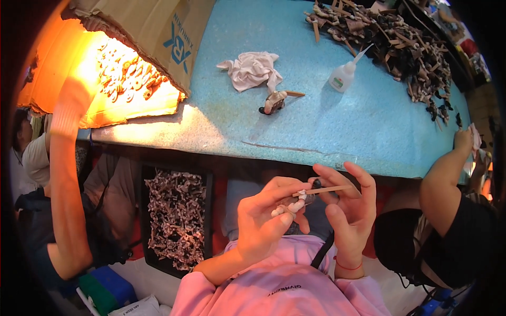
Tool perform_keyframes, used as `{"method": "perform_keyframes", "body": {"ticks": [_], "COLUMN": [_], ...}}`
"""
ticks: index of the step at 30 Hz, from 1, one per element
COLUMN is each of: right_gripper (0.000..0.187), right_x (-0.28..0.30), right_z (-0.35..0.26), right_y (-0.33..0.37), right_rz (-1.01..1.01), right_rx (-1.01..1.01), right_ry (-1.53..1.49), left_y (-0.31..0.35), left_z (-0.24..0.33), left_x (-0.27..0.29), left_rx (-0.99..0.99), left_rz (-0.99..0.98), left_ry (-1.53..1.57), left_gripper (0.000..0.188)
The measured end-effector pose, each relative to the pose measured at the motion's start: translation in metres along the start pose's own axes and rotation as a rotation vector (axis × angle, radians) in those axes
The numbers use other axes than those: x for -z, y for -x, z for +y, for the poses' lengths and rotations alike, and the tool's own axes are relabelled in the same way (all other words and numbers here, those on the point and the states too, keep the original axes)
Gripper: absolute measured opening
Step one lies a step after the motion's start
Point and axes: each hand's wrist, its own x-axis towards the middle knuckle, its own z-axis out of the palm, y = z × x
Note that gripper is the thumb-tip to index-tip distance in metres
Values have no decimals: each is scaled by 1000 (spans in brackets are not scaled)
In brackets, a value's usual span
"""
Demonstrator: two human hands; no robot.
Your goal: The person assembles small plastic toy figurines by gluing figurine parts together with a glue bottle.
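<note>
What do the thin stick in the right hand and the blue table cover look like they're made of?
Stick: pale tan and matte, probably wood or bamboo. Table cover: light blue with a grainy, pitted surface and a dented front edge, most likely foam sheet.

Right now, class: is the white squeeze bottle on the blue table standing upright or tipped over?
Upright. The white squeeze bottle stands on its base on the blue table, its long thin nozzle slanting up and to the right.
</note>
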Motion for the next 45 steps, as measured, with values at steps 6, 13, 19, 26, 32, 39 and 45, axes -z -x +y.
{"method": "perform_keyframes", "body": {"ticks": [6,13,19,26,32,39,45], "right_gripper": [86,89,87,50,43,42,45], "right_x": [-10,-18,-18,-8,-12,-14,-13], "right_z": [-7,-5,-2,-12,-12,-16,-17], "right_y": [-3,-4,-3,-10,-12,-10,-12], "right_rz": [-188,-248,-228,-230,-157,-116,-137], "right_rx": [-153,-118,21,287,417,461,536], "right_ry": [-227,-194,62,607,696,792,851], "left_y": [1,6,6,4,3,1,-2], "left_z": [4,8,6,12,14,13,13], "left_x": [-3,-2,7,8,10,12,15], "left_rx": [-230,-296,-94,142,252,302,302], "left_rz": [-5,12,-13,-81,-133,-182,-214], "left_ry": [-356,-479,-124,333,465,508,518], "left_gripper": [37,40,35,42,48,51,49]}}
